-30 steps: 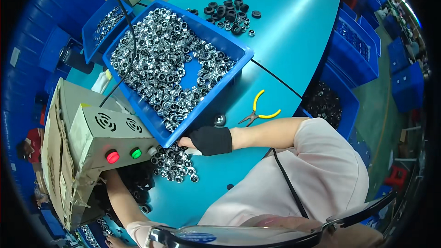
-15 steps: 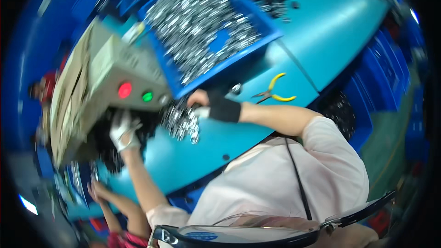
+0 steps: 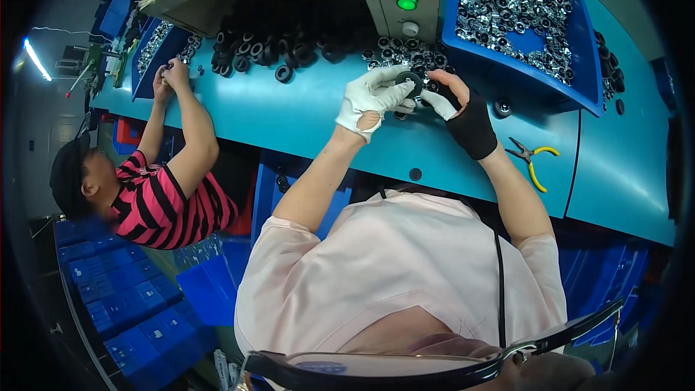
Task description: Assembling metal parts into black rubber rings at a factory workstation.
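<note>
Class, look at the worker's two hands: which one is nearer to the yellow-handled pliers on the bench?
Right. The right hand, in a black glove, is up and to the left of the pliers. The left hand, in a white glove, lies farther left, beyond the right hand.

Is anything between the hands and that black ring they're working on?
Nothing visible. The left hand in a white glove and the right hand in a black glove both touch the black ring, held just above the teal table; loose metal parts lie behind it.
</note>
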The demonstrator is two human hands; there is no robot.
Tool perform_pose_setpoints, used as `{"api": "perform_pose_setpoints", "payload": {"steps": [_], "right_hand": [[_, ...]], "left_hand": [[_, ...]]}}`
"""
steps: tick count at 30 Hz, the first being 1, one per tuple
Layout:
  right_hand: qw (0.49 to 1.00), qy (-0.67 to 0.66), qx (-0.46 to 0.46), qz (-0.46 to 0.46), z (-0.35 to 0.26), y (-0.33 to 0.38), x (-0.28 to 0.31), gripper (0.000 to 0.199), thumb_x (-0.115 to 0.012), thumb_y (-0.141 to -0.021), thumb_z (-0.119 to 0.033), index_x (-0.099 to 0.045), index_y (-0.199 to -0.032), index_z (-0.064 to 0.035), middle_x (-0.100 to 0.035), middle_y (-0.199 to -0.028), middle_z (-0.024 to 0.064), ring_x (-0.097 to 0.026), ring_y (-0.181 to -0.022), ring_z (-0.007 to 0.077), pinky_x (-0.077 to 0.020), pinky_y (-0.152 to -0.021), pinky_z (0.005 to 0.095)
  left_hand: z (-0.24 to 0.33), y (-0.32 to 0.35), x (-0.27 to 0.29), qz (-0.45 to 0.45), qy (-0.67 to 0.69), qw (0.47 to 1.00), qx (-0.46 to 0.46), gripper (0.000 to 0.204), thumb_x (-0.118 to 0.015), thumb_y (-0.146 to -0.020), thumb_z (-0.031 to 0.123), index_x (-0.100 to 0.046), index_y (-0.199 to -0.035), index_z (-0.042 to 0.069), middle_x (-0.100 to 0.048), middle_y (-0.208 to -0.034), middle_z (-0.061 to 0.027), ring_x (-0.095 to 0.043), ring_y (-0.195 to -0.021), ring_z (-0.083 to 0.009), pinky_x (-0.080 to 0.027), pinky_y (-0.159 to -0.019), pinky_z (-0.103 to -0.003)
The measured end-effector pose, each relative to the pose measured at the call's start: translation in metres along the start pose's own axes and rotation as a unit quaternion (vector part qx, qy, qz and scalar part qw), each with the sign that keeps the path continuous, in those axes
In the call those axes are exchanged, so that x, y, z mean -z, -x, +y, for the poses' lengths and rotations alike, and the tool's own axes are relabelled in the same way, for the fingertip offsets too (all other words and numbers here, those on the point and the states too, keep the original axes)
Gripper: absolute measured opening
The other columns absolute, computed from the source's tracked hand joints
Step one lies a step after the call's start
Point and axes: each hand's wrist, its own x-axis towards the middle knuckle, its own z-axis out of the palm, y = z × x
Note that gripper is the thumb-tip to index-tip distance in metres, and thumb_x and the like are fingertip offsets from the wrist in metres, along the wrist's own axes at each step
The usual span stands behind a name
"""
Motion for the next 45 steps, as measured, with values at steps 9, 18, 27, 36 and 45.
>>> {"api": "perform_pose_setpoints", "payload": {"steps": [9,18,27,36,45], "right_hand": [[0.998,-0.032,-0.039,-0.032,-0.006,0.003,0.006,0.035,-0.067,-0.078,-0.005,-0.058,-0.112,-0.0013,-0.064,-0.102,0.0135,-0.063,-0.092,0.0209,-0.0482,-0.079,0.0293],[0.998,0.011,0.036,-0.040,-0.009,0.000,0.003,0.032,-0.069,-0.076,-0.006,-0.060,-0.106,-0.0027,-0.063,-0.102,0.0136,-0.062,-0.090,0.0260,-0.0480,-0.076,0.0326],[0.999,0.011,0.009,0.031,-0.006,0.000,0.008,0.031,-0.069,-0.077,-0.006,-0.059,-0.105,-0.0024,-0.061,-0.096,0.0114,-0.061,-0.082,0.0215,-0.0480,-0.073,0.0293],[0.998,0.029,0.032,0.040,-0.005,0.000,0.002,0.032,-0.071,-0.074,-0.005,-0.059,-0.104,-0.0022,-0.062,-0.096,0.0134,-0.062,-0.084,0.0244,-0.0490,-0.074,0.0310],[0.994,0.060,0.085,0.030,-0.012,-0.002,-0.003,0.032,-0.072,-0.072,-0.004,-0.060,-0.101,-0.0028,-0.062,-0.092,0.0131,-0.061,-0.079,0.0266,-0.0486,-0.068,0.0323]], "left_hand": [[-0.009,0.000,-0.003,0.019,0.023,0.999,-0.046,0.038,-0.064,-0.084,0.004,-0.051,-0.118,-0.007,-0.061,-0.105,-0.0157,-0.064,-0.077,-0.0182,-0.056,-0.068,-0.026],[-0.034,-0.001,-0.009,-0.052,0.212,0.973,0.075,0.037,-0.051,-0.094,0.028,-0.054,-0.118,-0.001,-0.059,-0.103,-0.0081,-0.060,-0.094,-0.0182,-0.054,-0.082,-0.035],[-0.025,-0.006,0.002,-0.088,0.348,0.919,0.165,0.045,-0.046,-0.095,0.034,-0.049,-0.119,-0.003,-0.060,-0.100,-0.0160,-0.065,-0.081,-0.0251,-0.058,-0.071,-0.032],[-0.027,-0.007,0.003,-0.067,0.335,0.930,0.136,0.046,-0.045,-0.095,0.035,-0.048,-0.119,-0.004,-0.059,-0.102,-0.0165,-0.066,-0.081,-0.0257,-0.059,-0.071,-0.033],[-0.027,-0.006,-0.002,-0.018,0.268,0.955,0.126,0.035,-0.051,-0.094,0.031,-0.056,-0.112,0.002,-0.060,-0.102,-0.0104,-0.062,-0.090,-0.0220,-0.055,-0.081,-0.037]]}}
